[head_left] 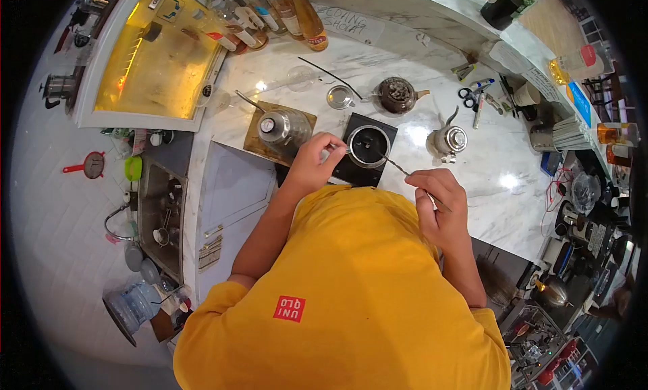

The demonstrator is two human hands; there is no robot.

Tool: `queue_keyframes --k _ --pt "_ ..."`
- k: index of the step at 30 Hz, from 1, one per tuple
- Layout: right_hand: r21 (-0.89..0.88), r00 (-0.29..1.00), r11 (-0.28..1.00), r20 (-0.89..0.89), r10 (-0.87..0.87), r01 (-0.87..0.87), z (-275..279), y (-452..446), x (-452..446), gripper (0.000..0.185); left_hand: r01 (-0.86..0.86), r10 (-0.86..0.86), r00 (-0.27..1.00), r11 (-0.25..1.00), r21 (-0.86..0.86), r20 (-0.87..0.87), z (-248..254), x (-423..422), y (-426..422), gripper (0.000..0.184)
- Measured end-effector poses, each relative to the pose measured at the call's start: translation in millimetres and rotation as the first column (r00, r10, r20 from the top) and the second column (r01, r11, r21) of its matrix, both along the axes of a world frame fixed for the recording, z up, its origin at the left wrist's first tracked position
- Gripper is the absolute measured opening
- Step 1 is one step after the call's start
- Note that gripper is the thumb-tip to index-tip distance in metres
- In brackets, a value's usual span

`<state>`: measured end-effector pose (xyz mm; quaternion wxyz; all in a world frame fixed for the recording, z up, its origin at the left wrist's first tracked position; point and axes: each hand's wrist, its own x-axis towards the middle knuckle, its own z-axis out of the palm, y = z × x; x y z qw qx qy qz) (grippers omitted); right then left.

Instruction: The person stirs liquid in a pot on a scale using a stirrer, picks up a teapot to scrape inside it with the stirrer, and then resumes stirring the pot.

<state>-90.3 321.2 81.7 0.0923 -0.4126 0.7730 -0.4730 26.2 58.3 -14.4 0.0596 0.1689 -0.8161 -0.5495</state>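
Observation:
A round metal-rimmed vessel point(368, 147) with dark contents stands on a black square scale point(349, 170). At its left rim, my left hand point(316, 162) has its fingers closed on what looks like the vessel's handle. My right hand point(439, 204) grips a thin twisted spoon point(397, 164), whose far end reaches the vessel's right rim. Left of the scale, a steel kettle point(287, 128) rests on a wooden board point(254, 143). Behind the vessel sits a dark round pot point(397, 95) with a side handle. A small steel pot point(451, 140) stands to the right.
Bottles point(309, 22) line the back left beside a yellow-lit cabinet point(155, 59). A small glass point(339, 97) and a black stick point(329, 74) lie behind the scale. Scissors point(466, 93) and pens are at the back right. A sink point(160, 208) is at the left.

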Motion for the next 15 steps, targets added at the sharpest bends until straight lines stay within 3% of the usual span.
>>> queue_keyframes --k 6,15 --pt "-0.002 0.998 1.0 -0.061 -0.009 0.009 2.8 -4.1 -5.6 0.021 -0.084 0.084 0.996 0.996 0.0 -0.034 -13.4 -3.4 5.9 0.017" --pt "-0.009 0.995 0.998 -0.079 -0.055 0.055 3.5 -4.7 -0.5 0.021 -0.009 0.007 0.997 1.0 0.026 0.075 -16.8 -7.7 2.5 0.017"
